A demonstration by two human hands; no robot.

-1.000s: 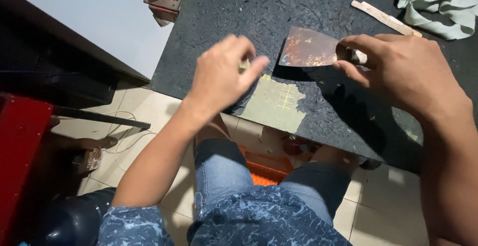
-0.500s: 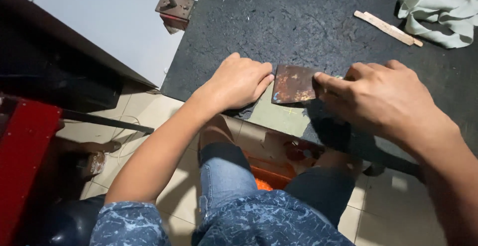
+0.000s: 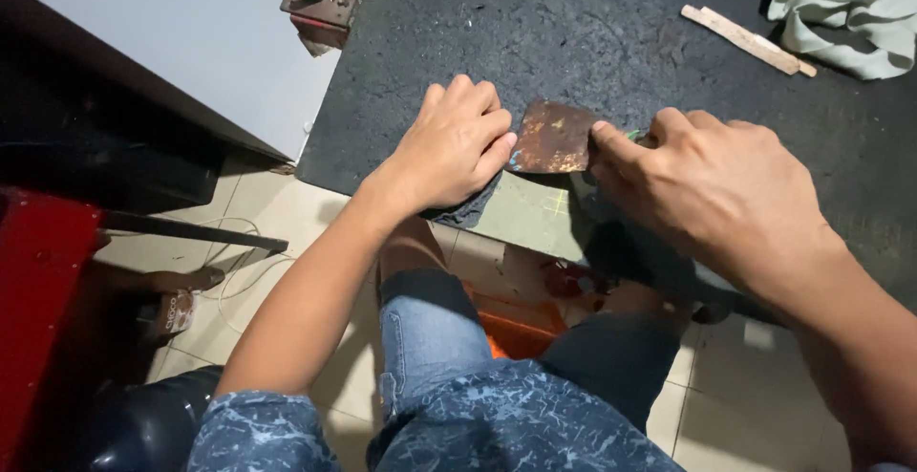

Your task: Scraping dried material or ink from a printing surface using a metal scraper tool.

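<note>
My right hand (image 3: 707,185) grips a putty knife with a rusty, stained metal blade (image 3: 554,138); the blade lies nearly flat at the near edge of the dark worktop (image 3: 573,23). My left hand (image 3: 454,147) is closed over a dark piece of cloth (image 3: 466,209) right beside the blade, at the worktop's edge. A pale green patch (image 3: 530,214) with faint yellow marks covers the worktop surface just below the blade. The knife's handle is hidden inside my right fist.
A flat wooden stick (image 3: 750,40) and a crumpled pale green rag (image 3: 850,9) lie at the far right of the worktop. A rusty metal bracket (image 3: 320,4) stands at the far left. A red object (image 3: 38,281) and an orange item (image 3: 516,324) are near the tiled floor.
Both hands have come closer together toward the worktop's near edge. The blade has dropped from raised and tilted to nearly flat over the pale green patch, next to my left hand.
</note>
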